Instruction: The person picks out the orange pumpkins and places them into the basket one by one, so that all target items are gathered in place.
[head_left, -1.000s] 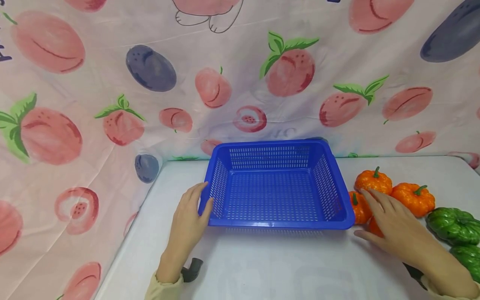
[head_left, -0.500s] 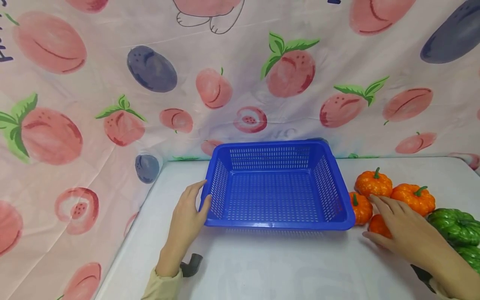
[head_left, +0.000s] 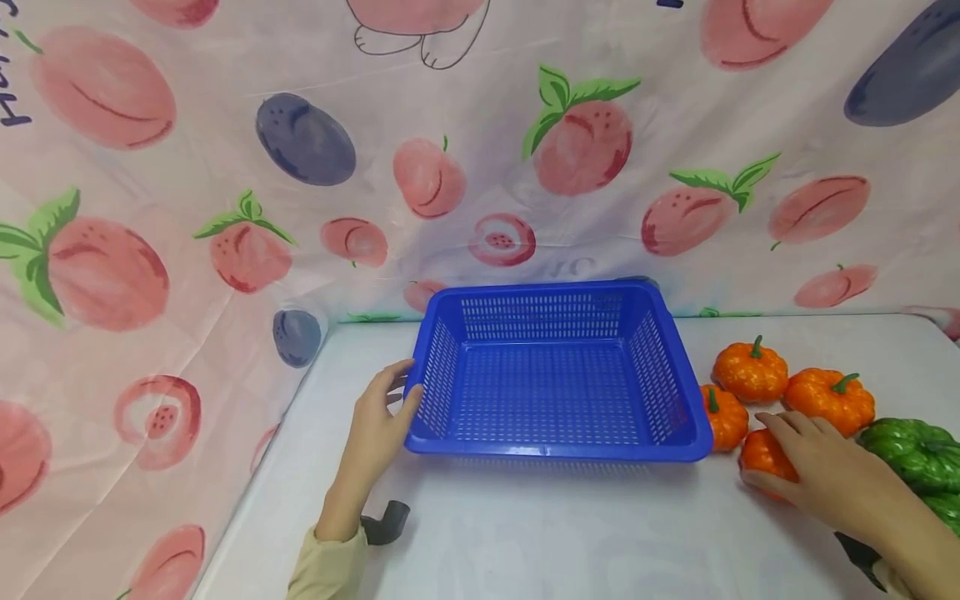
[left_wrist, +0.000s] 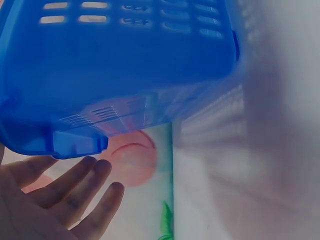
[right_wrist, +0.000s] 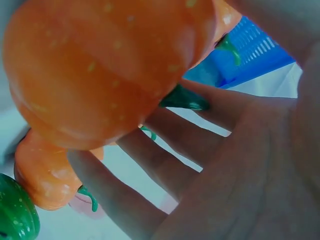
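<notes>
An empty blue perforated plastic basket (head_left: 547,452) stands on the white table. My left hand (head_left: 378,425) is at its left rim, fingers relaxed; in the left wrist view, fingertips (left_wrist: 102,167) lie close under the rim, and contact is hard to tell. On the right, my right hand (head_left: 825,467) reaches over a small orange pumpkin (head_left: 765,457), thumb in front and fingers behind. The right wrist view shows that pumpkin (right_wrist: 100,70) large, its green stem towards the palm and the fingers extended around its far side. A firm grip is not visible.
More orange pumpkins (head_left: 750,372) sit between the basket and the right hand, another (head_left: 828,400) just behind that hand. Green pumpkins (head_left: 911,450) lie at the far right, partly covered by the right arm. A fruit-print cloth (head_left: 465,100) hangs behind the table (head_left: 540,533).
My right hand has moved right and slightly down from beside the pumpkins to over the small front one. The left hand has barely shifted at the basket's rim.
</notes>
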